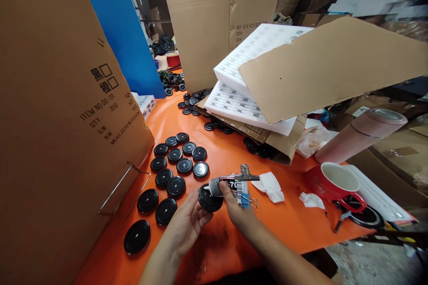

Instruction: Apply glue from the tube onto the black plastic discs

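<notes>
My left hand grips a round black disc by its edge, tilted up off the orange table. In my right hand is a glue tube with a grey and white nozzle end, pointed left. Its tip meets or hovers just over the disc's upper part; I cannot tell which. A metal bulldog clip and a blue binder clip pinch the tube's back end. Left of my hands, several similar black discs lie in loose rows, each with a small light spot at its centre.
Cardboard walls the left side, with a bent wire stand against it. White foam trays and a cardboard sheet are stacked at back right. Crumpled tissue, a red mug and a pink flask stand to the right.
</notes>
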A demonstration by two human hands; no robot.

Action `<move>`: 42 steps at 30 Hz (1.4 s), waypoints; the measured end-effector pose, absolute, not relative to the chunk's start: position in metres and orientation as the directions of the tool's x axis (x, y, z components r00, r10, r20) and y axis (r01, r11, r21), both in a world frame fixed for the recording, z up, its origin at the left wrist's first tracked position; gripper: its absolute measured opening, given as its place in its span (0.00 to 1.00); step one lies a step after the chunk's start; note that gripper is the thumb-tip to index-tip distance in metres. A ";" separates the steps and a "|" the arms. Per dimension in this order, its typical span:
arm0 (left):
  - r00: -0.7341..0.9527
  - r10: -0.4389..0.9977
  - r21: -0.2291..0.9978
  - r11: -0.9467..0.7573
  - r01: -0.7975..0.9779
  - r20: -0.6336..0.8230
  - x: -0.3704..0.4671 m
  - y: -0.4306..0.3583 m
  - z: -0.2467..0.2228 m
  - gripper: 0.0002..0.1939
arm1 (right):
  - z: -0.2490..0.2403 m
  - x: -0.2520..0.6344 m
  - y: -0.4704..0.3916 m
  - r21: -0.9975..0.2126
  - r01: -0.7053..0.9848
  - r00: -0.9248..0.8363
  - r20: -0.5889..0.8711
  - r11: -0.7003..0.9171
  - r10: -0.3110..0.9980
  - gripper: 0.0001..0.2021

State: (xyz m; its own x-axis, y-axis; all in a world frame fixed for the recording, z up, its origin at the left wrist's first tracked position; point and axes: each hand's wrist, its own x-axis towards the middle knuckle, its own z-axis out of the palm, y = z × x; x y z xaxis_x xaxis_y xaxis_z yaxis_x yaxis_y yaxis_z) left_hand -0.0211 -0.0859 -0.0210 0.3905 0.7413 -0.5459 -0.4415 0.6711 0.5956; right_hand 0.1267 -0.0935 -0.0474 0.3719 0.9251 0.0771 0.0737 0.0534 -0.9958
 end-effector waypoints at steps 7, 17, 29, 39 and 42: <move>0.443 0.747 0.587 0.664 -0.464 -0.495 -0.022 -0.087 -0.023 0.14 | -0.041 0.127 -0.094 -0.999 0.016 0.351 0.035 0.031 0.936 0.13; 0.306 0.805 0.729 0.592 -0.343 -0.509 -0.020 -0.087 -0.022 0.21 | -0.053 0.134 -0.089 -0.992 0.121 0.383 0.081 0.037 0.920 0.15; 0.042 0.925 0.897 0.377 -0.231 -0.378 -0.024 -0.090 -0.027 0.24 | -0.048 0.141 -0.093 -0.872 0.464 0.271 0.307 0.155 0.912 0.12; 0.006 1.000 0.870 0.016 0.492 -0.022 -0.047 -0.065 -0.067 0.17 | -0.040 0.161 -0.084 -0.993 -0.052 0.487 -0.116 -0.104 0.866 0.16; 0.116 0.981 0.748 -0.196 0.634 0.158 -0.030 -0.062 -0.061 0.17 | -0.040 0.175 -0.079 -0.991 -0.116 0.579 -0.119 -0.062 0.807 0.16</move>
